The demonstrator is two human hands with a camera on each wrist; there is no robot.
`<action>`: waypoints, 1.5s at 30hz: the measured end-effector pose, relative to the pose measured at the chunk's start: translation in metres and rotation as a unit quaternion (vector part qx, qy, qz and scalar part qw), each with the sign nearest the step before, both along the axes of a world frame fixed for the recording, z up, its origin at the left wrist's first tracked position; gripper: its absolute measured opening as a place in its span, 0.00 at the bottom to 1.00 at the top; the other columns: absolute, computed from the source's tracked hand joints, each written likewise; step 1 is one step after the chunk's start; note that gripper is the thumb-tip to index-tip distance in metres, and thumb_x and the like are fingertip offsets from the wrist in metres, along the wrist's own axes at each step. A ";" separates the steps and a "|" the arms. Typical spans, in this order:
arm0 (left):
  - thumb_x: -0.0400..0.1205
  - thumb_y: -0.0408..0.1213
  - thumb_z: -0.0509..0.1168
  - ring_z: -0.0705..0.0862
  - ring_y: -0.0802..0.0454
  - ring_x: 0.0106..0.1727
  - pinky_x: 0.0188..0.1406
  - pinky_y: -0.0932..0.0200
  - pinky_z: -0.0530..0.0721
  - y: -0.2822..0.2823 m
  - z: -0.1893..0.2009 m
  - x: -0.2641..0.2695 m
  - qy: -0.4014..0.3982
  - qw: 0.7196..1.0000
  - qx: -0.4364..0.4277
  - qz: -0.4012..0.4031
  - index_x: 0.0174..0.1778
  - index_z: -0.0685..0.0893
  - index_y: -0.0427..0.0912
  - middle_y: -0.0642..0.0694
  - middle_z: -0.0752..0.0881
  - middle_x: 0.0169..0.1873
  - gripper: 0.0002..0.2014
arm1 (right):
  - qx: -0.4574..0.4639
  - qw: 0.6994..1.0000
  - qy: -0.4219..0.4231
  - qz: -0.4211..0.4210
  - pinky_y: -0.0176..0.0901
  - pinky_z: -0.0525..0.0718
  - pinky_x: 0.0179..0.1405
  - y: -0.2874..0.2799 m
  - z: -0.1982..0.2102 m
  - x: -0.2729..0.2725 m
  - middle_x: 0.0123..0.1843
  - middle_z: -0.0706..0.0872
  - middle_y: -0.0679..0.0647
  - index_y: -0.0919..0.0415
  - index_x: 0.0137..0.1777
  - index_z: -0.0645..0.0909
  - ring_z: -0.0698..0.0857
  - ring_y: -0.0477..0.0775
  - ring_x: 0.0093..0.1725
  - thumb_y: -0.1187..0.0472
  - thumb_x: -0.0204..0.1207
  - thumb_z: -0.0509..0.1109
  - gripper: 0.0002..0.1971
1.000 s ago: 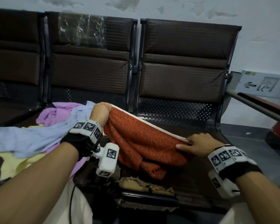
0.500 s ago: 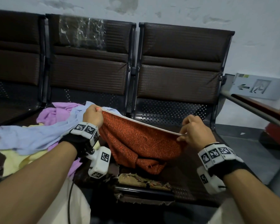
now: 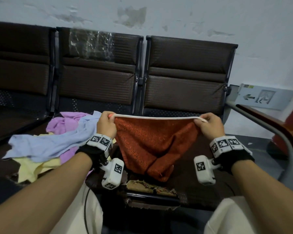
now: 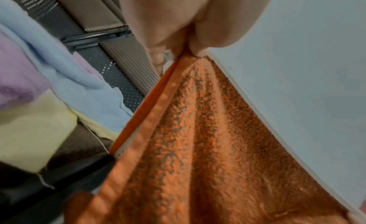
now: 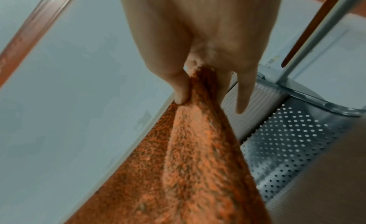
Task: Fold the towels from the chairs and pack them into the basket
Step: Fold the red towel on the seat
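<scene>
An orange towel (image 3: 152, 142) with a white hem hangs stretched between my two hands above the right chair seat; its lower end sags onto the seat. My left hand (image 3: 107, 124) pinches the towel's left top corner (image 4: 190, 55). My right hand (image 3: 208, 125) pinches the right top corner (image 5: 194, 89), with one finger held straight beside the cloth. A light blue towel (image 3: 54, 142), a purple towel (image 3: 64, 125) and a yellow towel (image 3: 32, 168) lie heaped on the middle seat to the left. No basket is in view.
A row of dark brown chairs (image 3: 184, 78) stands against a pale wall. The front edge of the seat (image 3: 149, 186) is torn. A grey metal armrest with a wooden top (image 3: 264, 122) curves down at the right. My light trousers (image 3: 227, 218) show at the bottom.
Both hands have lifted the orange towel off the seat and pulled its top hem level and taut. My right hand rose from seat height to match the left.
</scene>
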State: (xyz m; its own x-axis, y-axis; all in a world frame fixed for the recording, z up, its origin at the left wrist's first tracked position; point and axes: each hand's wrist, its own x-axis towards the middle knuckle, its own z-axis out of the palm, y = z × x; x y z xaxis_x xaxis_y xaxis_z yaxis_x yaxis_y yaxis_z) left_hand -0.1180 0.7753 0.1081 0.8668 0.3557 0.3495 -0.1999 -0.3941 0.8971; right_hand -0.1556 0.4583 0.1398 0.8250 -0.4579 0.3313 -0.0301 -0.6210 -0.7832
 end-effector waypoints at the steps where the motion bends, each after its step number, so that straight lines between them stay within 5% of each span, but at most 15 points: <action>1: 0.85 0.31 0.56 0.80 0.44 0.55 0.49 0.62 0.70 -0.002 0.005 -0.004 -0.007 1.000 -0.015 0.003 0.56 0.81 0.34 0.36 0.84 0.53 0.10 | 0.010 1.000 -0.019 -0.009 0.39 0.74 0.46 0.001 0.008 -0.002 0.42 0.86 0.54 0.54 0.42 0.82 0.83 0.53 0.46 0.57 0.71 0.77 0.07; 6: 0.84 0.31 0.59 0.81 0.40 0.58 0.56 0.56 0.75 -0.008 0.047 -0.022 -0.050 0.998 -0.003 -0.028 0.56 0.83 0.32 0.35 0.85 0.54 0.10 | 0.033 0.995 -0.069 -0.068 0.49 0.83 0.56 -0.004 0.062 -0.019 0.48 0.90 0.58 0.55 0.44 0.85 0.86 0.59 0.52 0.57 0.67 0.80 0.08; 10: 0.83 0.30 0.60 0.82 0.39 0.57 0.56 0.56 0.75 -0.007 0.097 -0.030 -0.109 0.994 -0.014 -0.019 0.55 0.84 0.32 0.34 0.86 0.53 0.10 | 0.044 0.985 -0.149 -0.069 0.38 0.77 0.48 -0.005 0.109 -0.031 0.49 0.87 0.57 0.59 0.49 0.85 0.83 0.52 0.48 0.61 0.68 0.80 0.11; 15: 0.83 0.30 0.61 0.84 0.40 0.55 0.57 0.51 0.77 0.003 0.136 -0.023 -0.157 0.987 -0.012 0.012 0.53 0.85 0.34 0.35 0.87 0.51 0.09 | 0.026 0.973 -0.222 -0.056 0.40 0.82 0.54 -0.016 0.132 -0.033 0.49 0.89 0.56 0.55 0.48 0.85 0.86 0.51 0.50 0.66 0.72 0.75 0.08; 21: 0.82 0.29 0.62 0.85 0.41 0.55 0.54 0.58 0.76 0.001 0.084 0.010 -0.078 0.997 0.010 0.003 0.53 0.86 0.34 0.34 0.88 0.50 0.09 | 0.051 0.985 -0.147 -0.069 0.45 0.82 0.55 -0.025 0.079 0.005 0.42 0.89 0.56 0.59 0.48 0.88 0.87 0.55 0.49 0.64 0.72 0.74 0.05; 26: 0.80 0.32 0.63 0.85 0.38 0.57 0.62 0.42 0.82 -0.009 0.041 0.046 0.027 0.997 -0.065 -0.027 0.52 0.87 0.38 0.36 0.88 0.50 0.09 | 0.078 0.989 -0.068 -0.107 0.44 0.74 0.59 -0.027 0.029 0.037 0.53 0.88 0.60 0.58 0.51 0.83 0.81 0.64 0.61 0.54 0.75 0.71 0.10; 31: 0.81 0.34 0.63 0.87 0.43 0.50 0.60 0.42 0.84 -0.032 0.007 0.057 0.071 0.985 -0.141 -0.072 0.49 0.86 0.43 0.38 0.89 0.48 0.07 | 0.126 0.986 -0.036 -0.107 0.45 0.75 0.61 -0.025 -0.024 0.057 0.43 0.82 0.51 0.58 0.54 0.79 0.82 0.61 0.59 0.58 0.74 0.71 0.10; 34: 0.79 0.34 0.64 0.87 0.43 0.46 0.56 0.44 0.86 -0.047 -0.006 0.059 0.076 0.984 -0.149 -0.069 0.50 0.87 0.44 0.40 0.89 0.44 0.08 | 0.121 0.990 -0.028 -0.066 0.41 0.76 0.52 -0.016 -0.032 0.067 0.34 0.79 0.43 0.52 0.51 0.78 0.82 0.53 0.48 0.59 0.72 0.72 0.09; 38: 0.78 0.31 0.65 0.84 0.48 0.39 0.41 0.52 0.83 -0.063 -0.010 0.061 0.086 0.982 -0.109 -0.128 0.46 0.89 0.46 0.46 0.87 0.35 0.08 | 0.151 0.982 -0.039 0.109 0.42 0.79 0.24 0.002 -0.020 0.069 0.27 0.82 0.48 0.52 0.40 0.84 0.78 0.48 0.25 0.66 0.75 0.70 0.08; 40: 0.78 0.31 0.66 0.83 0.50 0.38 0.35 0.58 0.79 -0.068 -0.013 0.062 0.092 0.981 -0.094 -0.142 0.44 0.90 0.45 0.47 0.87 0.33 0.08 | 0.184 0.963 -0.013 0.197 0.39 0.78 0.17 0.012 -0.020 0.063 0.25 0.84 0.48 0.56 0.39 0.86 0.78 0.50 0.21 0.66 0.77 0.70 0.07; 43: 0.80 0.31 0.66 0.83 0.51 0.36 0.36 0.58 0.79 -0.076 -0.017 0.061 0.101 0.976 -0.069 -0.181 0.47 0.89 0.42 0.44 0.88 0.36 0.07 | 0.250 0.909 0.053 0.328 0.41 0.85 0.28 0.023 -0.024 0.056 0.33 0.89 0.58 0.64 0.45 0.86 0.87 0.55 0.31 0.66 0.77 0.71 0.03; 45: 0.81 0.33 0.65 0.81 0.53 0.32 0.40 0.54 0.80 -0.081 -0.021 0.061 0.124 0.968 -0.047 -0.213 0.49 0.89 0.42 0.45 0.86 0.33 0.07 | 0.181 0.908 0.094 0.365 0.41 0.86 0.40 0.024 -0.029 0.057 0.39 0.91 0.60 0.63 0.48 0.86 0.89 0.53 0.40 0.68 0.74 0.74 0.04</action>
